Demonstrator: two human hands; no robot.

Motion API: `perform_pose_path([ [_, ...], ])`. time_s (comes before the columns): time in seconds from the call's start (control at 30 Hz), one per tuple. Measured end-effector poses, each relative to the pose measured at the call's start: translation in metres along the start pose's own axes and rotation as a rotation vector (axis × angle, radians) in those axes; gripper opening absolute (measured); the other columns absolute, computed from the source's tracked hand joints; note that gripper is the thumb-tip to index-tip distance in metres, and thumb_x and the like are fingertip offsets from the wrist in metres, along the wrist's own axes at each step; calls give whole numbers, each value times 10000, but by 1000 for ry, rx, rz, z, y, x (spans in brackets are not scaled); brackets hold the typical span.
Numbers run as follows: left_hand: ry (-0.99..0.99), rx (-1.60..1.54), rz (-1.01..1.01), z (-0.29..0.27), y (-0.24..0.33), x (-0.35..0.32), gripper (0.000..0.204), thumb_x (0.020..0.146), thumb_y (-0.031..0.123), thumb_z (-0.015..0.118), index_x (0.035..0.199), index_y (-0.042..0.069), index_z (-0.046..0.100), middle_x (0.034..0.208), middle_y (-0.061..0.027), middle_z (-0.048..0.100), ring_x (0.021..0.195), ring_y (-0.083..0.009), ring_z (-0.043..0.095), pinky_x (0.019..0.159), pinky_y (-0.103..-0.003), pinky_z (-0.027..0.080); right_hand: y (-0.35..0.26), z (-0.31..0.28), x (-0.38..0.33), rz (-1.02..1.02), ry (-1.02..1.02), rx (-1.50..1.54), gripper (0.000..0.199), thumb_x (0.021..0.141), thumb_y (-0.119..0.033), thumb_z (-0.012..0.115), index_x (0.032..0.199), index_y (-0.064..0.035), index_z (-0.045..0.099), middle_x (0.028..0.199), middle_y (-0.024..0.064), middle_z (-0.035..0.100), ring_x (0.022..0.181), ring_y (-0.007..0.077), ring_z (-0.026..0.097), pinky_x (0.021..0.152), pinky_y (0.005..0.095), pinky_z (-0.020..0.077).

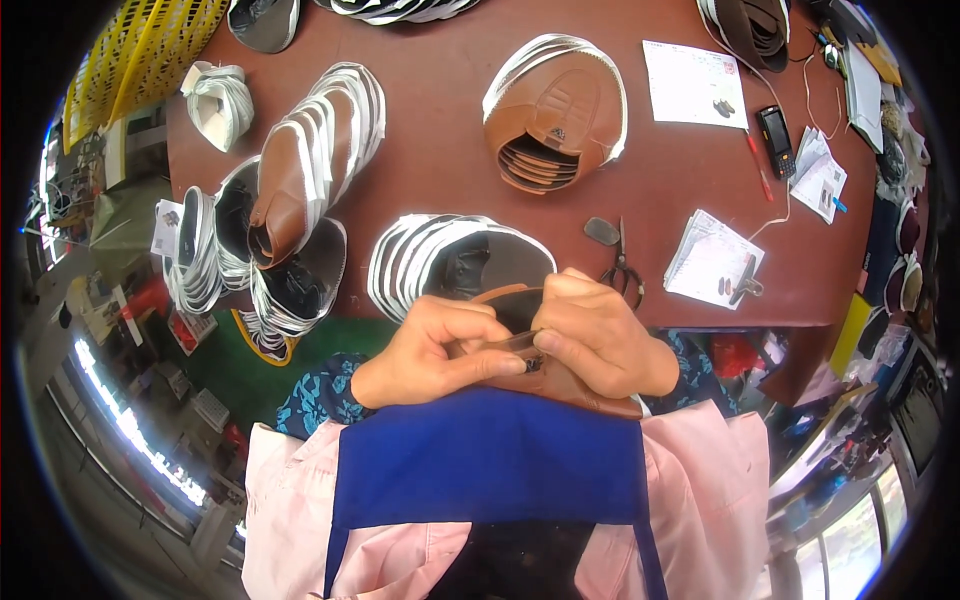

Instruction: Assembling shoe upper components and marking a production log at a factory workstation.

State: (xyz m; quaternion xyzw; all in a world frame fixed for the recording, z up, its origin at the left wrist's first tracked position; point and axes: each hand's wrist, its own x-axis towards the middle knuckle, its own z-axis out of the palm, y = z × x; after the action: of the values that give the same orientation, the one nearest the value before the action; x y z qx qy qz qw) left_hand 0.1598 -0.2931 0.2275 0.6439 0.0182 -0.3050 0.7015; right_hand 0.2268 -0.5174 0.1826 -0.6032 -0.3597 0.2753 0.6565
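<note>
The left grip (425, 350) and right grip (603, 338) both pinch a brown shoe upper (568, 386) near its opening. Beyond them, white-edged dark uppers (515, 262) stand stacked on the surface (430, 130).

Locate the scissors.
Right of centre in the head view, the scissors lie on the table, beyond the right hand and left of the clipped papers.

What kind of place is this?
Likely a shoe workshop: a brown upper between the left hand and right hand, more stacked brown uppers, and scissors on the table.
</note>
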Motion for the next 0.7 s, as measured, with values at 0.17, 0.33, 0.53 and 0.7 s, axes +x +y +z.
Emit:
perform_pose_path([
  [0.17,60,202,-14,-1,2,1,149,855,78,786,800,-13,682,589,-28,479,537,-89,396,924,-286,498,5,4,1,-32,13,-176,220,958,-126,579,755,-53,537,667,95,427,645,271,420,609,388,330],
  [0.33,-11,240,-143,-7,10,5,159,883,112,762,833,-9,671,602,-35,493,531,-104,405,747,-274,489,13,10,1,-21,18,-165,231,967,-131,571,756,-57,518,681,90,441,649,271,425,609,390,327],
  [0.53,-205,59,-63,-25,-8,7,181,907,126,747,919,-38,671,803,-60,573,712,-132,498,612,-288,394,14,17,4,-17,45,-88,227,975,-137,565,768,-57,517,688,86,439,655,270,438,618,393,328],
  [0.7,-194,-144,-127,-26,-9,13,226,905,132,753,811,-18,613,752,-24,513,696,-130,446,618,-298,377,15,17,4,45,40,-67,227,974,-133,567,766,-58,518,689,85,446,663,270,453,625,394,334],
])
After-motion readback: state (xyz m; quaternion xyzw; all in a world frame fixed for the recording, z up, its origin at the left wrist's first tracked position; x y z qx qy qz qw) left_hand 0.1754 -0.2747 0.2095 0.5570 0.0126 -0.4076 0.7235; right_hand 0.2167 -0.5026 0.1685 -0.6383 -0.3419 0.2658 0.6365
